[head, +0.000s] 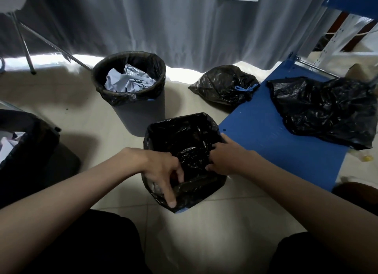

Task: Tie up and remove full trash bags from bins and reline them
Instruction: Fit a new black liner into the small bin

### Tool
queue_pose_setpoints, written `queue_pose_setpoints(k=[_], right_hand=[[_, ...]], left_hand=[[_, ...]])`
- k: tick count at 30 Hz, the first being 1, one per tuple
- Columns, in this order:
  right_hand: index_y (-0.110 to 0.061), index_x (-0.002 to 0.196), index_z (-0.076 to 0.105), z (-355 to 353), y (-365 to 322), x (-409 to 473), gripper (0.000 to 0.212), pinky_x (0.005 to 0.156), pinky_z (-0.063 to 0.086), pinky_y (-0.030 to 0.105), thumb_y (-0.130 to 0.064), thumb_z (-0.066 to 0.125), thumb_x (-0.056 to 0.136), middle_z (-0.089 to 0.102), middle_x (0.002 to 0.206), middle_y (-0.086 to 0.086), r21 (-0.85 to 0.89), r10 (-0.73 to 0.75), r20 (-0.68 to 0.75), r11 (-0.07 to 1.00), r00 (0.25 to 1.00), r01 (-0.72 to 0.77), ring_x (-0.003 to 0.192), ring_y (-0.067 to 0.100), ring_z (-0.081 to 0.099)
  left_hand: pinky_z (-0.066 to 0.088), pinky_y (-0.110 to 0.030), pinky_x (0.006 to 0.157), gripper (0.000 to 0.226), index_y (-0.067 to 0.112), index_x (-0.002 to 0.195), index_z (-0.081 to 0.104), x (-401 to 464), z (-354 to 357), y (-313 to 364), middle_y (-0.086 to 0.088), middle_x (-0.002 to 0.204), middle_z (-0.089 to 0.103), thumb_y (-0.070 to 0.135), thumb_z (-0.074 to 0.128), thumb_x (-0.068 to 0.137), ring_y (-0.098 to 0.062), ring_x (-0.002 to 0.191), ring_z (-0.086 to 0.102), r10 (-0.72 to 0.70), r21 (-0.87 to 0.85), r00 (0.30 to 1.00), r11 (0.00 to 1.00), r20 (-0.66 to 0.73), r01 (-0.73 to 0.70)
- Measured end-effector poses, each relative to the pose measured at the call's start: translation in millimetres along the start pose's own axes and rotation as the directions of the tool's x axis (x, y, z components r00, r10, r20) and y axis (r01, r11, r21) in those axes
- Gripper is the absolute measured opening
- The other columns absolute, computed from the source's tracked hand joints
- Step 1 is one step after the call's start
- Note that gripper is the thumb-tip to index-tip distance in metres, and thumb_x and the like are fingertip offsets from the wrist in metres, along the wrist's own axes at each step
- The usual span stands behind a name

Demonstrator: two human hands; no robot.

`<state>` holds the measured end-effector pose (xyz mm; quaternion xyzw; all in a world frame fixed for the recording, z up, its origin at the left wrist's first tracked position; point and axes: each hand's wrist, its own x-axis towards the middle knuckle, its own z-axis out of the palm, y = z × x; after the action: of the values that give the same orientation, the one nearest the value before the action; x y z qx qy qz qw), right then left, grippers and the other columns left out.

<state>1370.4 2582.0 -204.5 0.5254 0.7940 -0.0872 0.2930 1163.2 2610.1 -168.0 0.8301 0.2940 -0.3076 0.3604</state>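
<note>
Small bin: a small square bin lined with a crinkled black plastic bag point(185, 148) stands on the floor between the person's arms, holding only the liner.
Left hand: the left hand point(162, 171) curls over the near rim, fingers pinching the liner against the bin's edge.
Right hand: the right hand point(225, 157) grips the liner at the right rim, fingers tucked into the black plastic.
Round bin: a grey round bin with a black liner point(131, 95) stands behind, filled with crumpled white paper and plastic point(127, 80).
Tied bag: a full black trash bag knotted with a blue drawstring point(223, 85) lies on the floor beside a blue board.
Loose bag: a flat, wrinkled black plastic bag point(325, 110) lies on the blue flat board point(263, 134).
Left edge: a third black-lined bin point(26, 142) with white paper shows partly.
Room: pale tiled floor point(86, 114); grey curtain point(163, 21) behind; blue metal shelving point(347, 3) at right.
</note>
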Motion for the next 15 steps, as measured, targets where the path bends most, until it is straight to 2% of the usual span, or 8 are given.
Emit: queue_pose_setpoints(k=[2,4,7,9,10,12,14,15], right_hand=[[-0.015,0.119,0.065,4.7,4.3,1.9,0.050,0.122,0.004,0.048,-0.051,0.036,0.101,0.062,0.124,0.007,0.064,0.001,-0.013,0.998,1.000,0.000,0.130,0.023,0.047],[-0.017,0.112,0.069,8.0,7.5,1.5,0.044,0.118,0.016,0.042,-0.048,0.040,0.100,0.066,0.113,0.004,0.138,-0.006,-0.069,0.990,0.998,0.016,0.118,0.021,0.055],[-0.024,0.103,0.071,9.0,11.3,-1.2,0.025,0.107,0.030,0.035,-0.035,0.049,0.098,0.070,0.102,-0.005,0.289,-0.006,-0.217,0.955,0.976,0.070,0.103,0.017,0.058],[-0.026,0.096,0.071,7.8,14.6,-4.6,0.018,0.106,0.033,0.036,-0.024,0.054,0.095,0.067,0.100,-0.009,0.380,0.062,-0.348,0.922,0.935,0.080,0.101,0.014,0.056],[-0.025,0.095,0.070,7.2,16.2,-7.2,0.016,0.102,0.037,0.036,-0.019,0.055,0.093,0.065,0.101,-0.008,0.434,0.122,-0.416,0.898,0.901,0.078,0.101,0.015,0.055],[-0.021,0.096,0.065,6.9,16.7,-12.7,0.013,0.091,0.044,0.037,-0.014,0.056,0.090,0.055,0.107,-0.004,0.509,0.260,-0.524,0.859,0.811,0.053,0.102,0.017,0.049],[-0.016,0.101,0.052,5.4,14.0,-16.3,0.015,0.076,0.044,0.037,-0.011,0.055,0.088,0.043,0.109,0.001,0.572,0.385,-0.503,0.820,0.774,-0.037,0.097,0.021,0.044],[-0.016,0.103,0.046,4.1,13.0,-17.2,0.018,0.071,0.042,0.038,-0.012,0.055,0.088,0.041,0.107,0.002,0.617,0.442,-0.429,0.780,0.788,-0.102,0.092,0.023,0.045]], left_hand=[[0.055,-0.025,0.075,0.039,0.032,0.103,0.069,2.4,10.8,-1.8,0.010,0.089,0.071,0.036,0.082,0.067,-0.012,0.084,0.065,0.005,0.147,0.993,0.989,-0.119,0.013],[0.053,-0.032,0.079,0.029,0.028,0.102,0.066,4.5,24.9,-0.5,0.003,0.097,0.068,0.030,0.073,0.073,-0.022,0.089,0.064,0.001,0.315,0.970,0.946,-0.244,0.078],[0.045,-0.035,0.090,0.023,0.020,0.108,0.064,12.2,52.5,4.4,-0.002,0.110,0.066,0.020,0.057,0.085,-0.026,0.105,0.062,0.090,0.573,0.922,0.805,-0.376,0.155],[0.041,-0.035,0.090,0.026,0.018,0.113,0.059,17.1,64.7,2.7,-0.002,0.114,0.063,0.014,0.051,0.089,-0.025,0.110,0.058,0.136,0.614,0.879,0.763,-0.456,0.200],[0.040,-0.035,0.088,0.027,0.018,0.115,0.056,16.6,66.2,1.0,-0.002,0.113,0.060,0.018,0.053,0.088,-0.024,0.109,0.057,0.167,0.612,0.851,0.763,-0.498,0.208],[0.040,-0.034,0.083,0.044,0.020,0.116,0.055,14.1,64.3,-3.0,0.000,0.109,0.058,0.044,0.064,0.080,-0.022,0.101,0.056,0.222,0.596,0.802,0.778,-0.555,0.197],[0.040,-0.033,0.082,0.062,0.022,0.116,0.054,8.1,63.4,-3.0,0.004,0.106,0.054,0.066,0.060,0.073,-0.018,0.097,0.053,0.231,0.529,0.769,0.833,-0.596,0.160],[0.040,-0.032,0.083,0.060,0.023,0.116,0.053,4.6,63.1,-0.5,0.005,0.106,0.053,0.068,0.056,0.076,-0.017,0.097,0.052,0.245,0.487,0.744,0.864,-0.622,0.123]])
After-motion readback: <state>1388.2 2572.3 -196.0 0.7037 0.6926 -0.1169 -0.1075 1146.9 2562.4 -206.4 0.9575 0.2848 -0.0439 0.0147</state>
